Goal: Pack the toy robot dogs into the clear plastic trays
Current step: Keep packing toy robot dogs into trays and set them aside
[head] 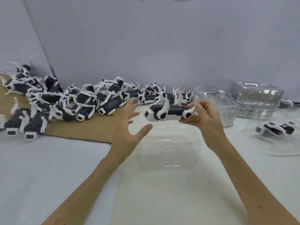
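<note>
My right hand (205, 118) pinches the rear end of a black-and-white toy robot dog (164, 113) and holds it level in the air, its legs pointing up. Just left of the dog's head, my left hand (129, 127) hovers with fingers spread and touches nothing. Directly below the dog a clear plastic tray (170, 146) lies on the white table with nothing in its cavity. A big heap of toy robot dogs (84, 98) stretches along the back wall and over a sheet of brown cardboard (81, 129).
At the right a second clear tray (276, 143) holds one packed dog (276, 129). Behind my right hand stands a clear tray (227, 108), and a taller stack of clear trays (256, 99) stands by the wall. More dogs (290, 102) lie at the far right edge.
</note>
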